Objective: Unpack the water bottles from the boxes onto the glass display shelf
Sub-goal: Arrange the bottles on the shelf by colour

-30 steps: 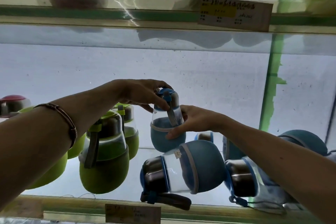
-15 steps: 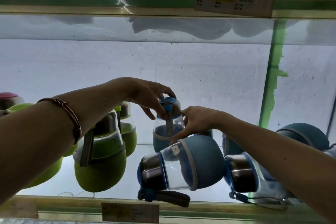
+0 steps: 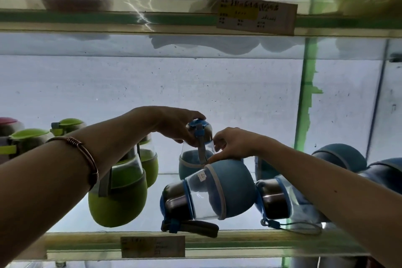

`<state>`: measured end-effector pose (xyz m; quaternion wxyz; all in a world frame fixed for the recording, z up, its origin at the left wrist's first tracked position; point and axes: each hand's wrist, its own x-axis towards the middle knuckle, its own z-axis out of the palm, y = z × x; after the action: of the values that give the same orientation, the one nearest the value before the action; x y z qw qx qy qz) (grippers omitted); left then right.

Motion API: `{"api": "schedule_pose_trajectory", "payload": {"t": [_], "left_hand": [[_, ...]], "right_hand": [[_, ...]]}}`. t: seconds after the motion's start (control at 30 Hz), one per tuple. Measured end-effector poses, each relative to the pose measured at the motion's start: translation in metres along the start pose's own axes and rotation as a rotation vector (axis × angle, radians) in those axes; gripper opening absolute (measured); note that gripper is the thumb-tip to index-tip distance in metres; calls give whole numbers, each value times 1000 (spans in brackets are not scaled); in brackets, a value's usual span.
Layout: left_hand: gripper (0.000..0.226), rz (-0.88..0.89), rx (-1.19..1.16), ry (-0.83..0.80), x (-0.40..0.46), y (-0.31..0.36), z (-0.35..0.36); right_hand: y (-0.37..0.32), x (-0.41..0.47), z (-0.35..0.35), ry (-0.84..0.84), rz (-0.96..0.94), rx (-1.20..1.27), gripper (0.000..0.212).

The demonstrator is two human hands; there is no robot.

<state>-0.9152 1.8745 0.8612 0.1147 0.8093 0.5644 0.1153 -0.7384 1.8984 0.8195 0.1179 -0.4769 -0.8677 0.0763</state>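
We've got both hands on the upright blue bottle (image 3: 195,154): left hand (image 3: 174,125) curled round its lid, right hand (image 3: 230,144) pinching the strap (image 3: 201,148) (glass shelf (image 3: 239,243), btw).

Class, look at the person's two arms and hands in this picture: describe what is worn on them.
Both forearms are bare, with no sleeves in view and no gloves. The left arm carries a thin coppery bangle at the wrist, with a coiled wire section. The right arm shows nothing worn. No rings are visible on the fingers of the left hand or right hand.

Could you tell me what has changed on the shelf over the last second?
The upright blue bottle was lowered to the glass shelf behind the lying blue bottle. The left hand keeps its grip on the cap; the right hand shifted to the strap. The green bottles stayed put.
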Motion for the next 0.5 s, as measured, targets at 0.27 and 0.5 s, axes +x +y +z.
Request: {"api": "schedule_pose_trajectory", "payload": {"t": [0.27, 0.5], "left_hand": [[66, 87, 25, 246, -29, 2, 7], [40, 207, 28, 543, -69, 24, 23]], "right_hand": [[1, -34, -12, 150, -15, 95, 62], [-12, -73, -32, 204, -109, 115, 54]]}}
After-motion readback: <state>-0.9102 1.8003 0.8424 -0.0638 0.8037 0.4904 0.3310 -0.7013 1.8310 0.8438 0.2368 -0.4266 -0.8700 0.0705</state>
